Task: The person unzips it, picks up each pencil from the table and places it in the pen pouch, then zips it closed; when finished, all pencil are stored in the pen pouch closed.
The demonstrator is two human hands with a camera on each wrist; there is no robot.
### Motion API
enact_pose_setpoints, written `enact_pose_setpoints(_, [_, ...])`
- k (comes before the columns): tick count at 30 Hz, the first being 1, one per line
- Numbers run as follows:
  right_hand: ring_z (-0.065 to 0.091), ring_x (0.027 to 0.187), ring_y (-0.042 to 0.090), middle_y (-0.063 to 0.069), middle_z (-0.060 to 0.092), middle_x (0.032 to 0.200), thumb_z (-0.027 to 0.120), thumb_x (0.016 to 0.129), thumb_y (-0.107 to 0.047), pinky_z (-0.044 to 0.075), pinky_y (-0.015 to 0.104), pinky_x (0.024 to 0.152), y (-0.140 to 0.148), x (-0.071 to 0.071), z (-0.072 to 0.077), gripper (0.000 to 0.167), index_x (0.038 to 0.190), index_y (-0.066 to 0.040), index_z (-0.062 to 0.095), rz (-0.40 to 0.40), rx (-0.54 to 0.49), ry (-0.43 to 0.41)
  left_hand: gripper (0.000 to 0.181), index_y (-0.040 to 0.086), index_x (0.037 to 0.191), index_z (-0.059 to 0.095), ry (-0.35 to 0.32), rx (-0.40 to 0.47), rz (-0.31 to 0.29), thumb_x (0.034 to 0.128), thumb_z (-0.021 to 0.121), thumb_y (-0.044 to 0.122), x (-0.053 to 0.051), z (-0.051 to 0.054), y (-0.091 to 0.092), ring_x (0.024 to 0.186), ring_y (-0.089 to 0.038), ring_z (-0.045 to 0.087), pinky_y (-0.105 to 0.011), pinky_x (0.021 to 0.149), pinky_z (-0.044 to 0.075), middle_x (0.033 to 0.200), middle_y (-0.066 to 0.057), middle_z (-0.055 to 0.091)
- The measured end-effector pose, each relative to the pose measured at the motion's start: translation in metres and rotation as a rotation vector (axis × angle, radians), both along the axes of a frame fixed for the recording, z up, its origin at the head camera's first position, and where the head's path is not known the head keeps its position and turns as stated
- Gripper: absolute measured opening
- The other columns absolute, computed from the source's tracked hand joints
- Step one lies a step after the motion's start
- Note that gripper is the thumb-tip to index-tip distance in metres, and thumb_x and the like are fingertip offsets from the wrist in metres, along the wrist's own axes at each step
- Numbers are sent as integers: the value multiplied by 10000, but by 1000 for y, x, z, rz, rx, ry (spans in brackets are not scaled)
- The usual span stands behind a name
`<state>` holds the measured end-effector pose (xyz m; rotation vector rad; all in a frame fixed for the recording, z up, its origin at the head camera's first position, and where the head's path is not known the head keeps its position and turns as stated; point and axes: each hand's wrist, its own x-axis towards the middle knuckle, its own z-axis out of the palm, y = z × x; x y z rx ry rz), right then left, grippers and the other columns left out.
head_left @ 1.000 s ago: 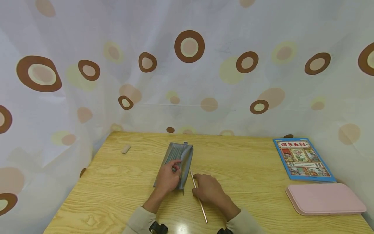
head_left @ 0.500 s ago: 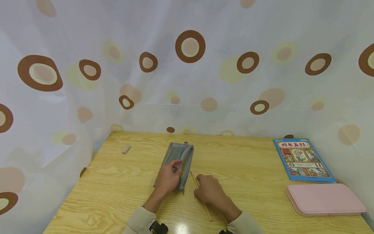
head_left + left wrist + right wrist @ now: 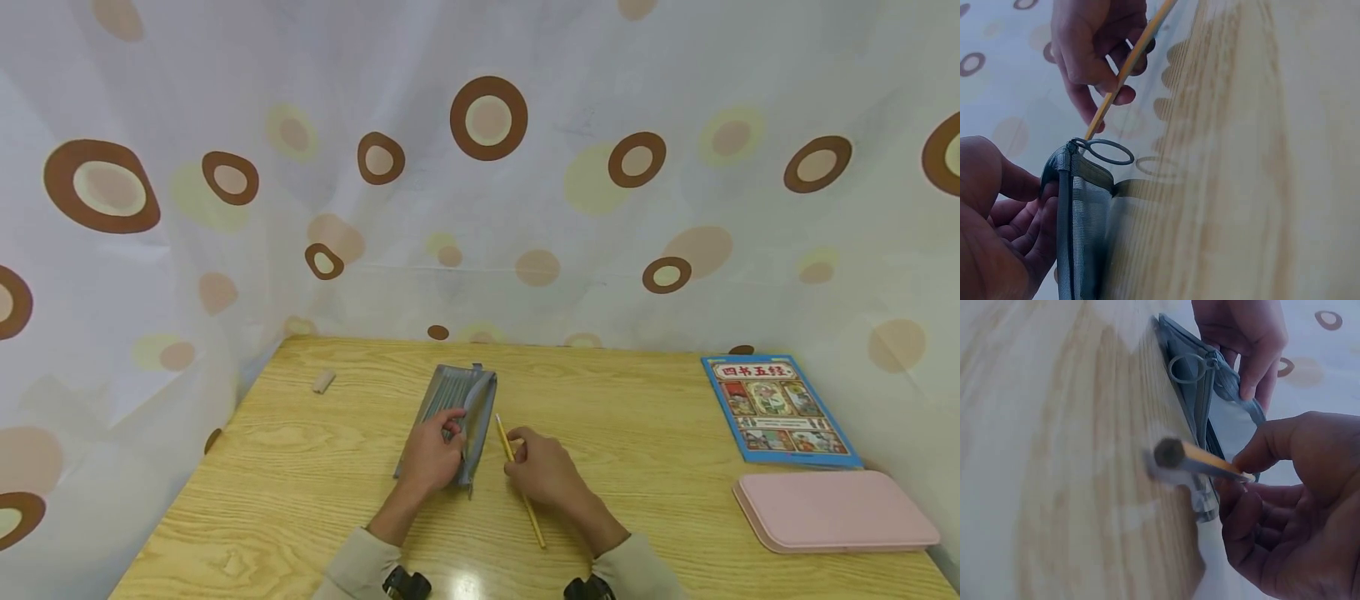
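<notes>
A grey mesh pencil case (image 3: 452, 385) lies on the wooden table with its zip side gaping. My left hand (image 3: 431, 457) holds that opening's edge between thumb and fingers, as the left wrist view shows beside the case's zip ring (image 3: 1110, 152). Just right of the case, my right hand (image 3: 549, 473) pinches a yellow pencil (image 3: 535, 523) between thumb and fingertips. The pencil slants, its far end close to the case's right edge. In the right wrist view, the pencil's blunt end (image 3: 1170, 452) faces the camera. The case's inside is mostly hidden.
A small beige eraser-like block (image 3: 324, 382) lies at the table's back left. On the right are a blue-bordered book (image 3: 782, 408) and a pink case (image 3: 836, 510). A patterned curtain (image 3: 555, 225) hangs behind the table (image 3: 637, 400).
My right hand has shifted forward and slightly right with the pencil, which has turned from a coppery to a yellow look. The left hand and pencil case have stayed put.
</notes>
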<state>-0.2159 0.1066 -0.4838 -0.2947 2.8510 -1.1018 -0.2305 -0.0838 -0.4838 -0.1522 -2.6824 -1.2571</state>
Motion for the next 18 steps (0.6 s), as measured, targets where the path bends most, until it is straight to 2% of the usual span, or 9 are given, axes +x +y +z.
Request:
enact_pose_setpoints(5, [525,601,91,-21,629,828,593,851,-102,437,250,572,4,-9,-6,482,1329,-88,532,16,-87,-2,336,121,1188,665,-7,6,3,856,610,103,0,0,0,482,-42,409,-205,428,331,891,19,664])
enact_pose_setpoints(11, [575,742,108,28,648,957,580,886,-112,488,305,701,7,-16,-9,508,1383,-99,478,18,-179,-47,334,103,1192,661,-4,23,-11,863,606,97,0,0,-1,461,-43,389,-199,404,312,883,12,656])
enact_pose_setpoints(18, [564,768,115,22,644,960,594,875,-125,472,302,723,6,-31,-10,526,1388,-102,478,-4,-244,-96,342,97,1203,653,-21,37,-16,865,602,92,1,2,0,465,-50,397,-203,401,317,896,4,653])
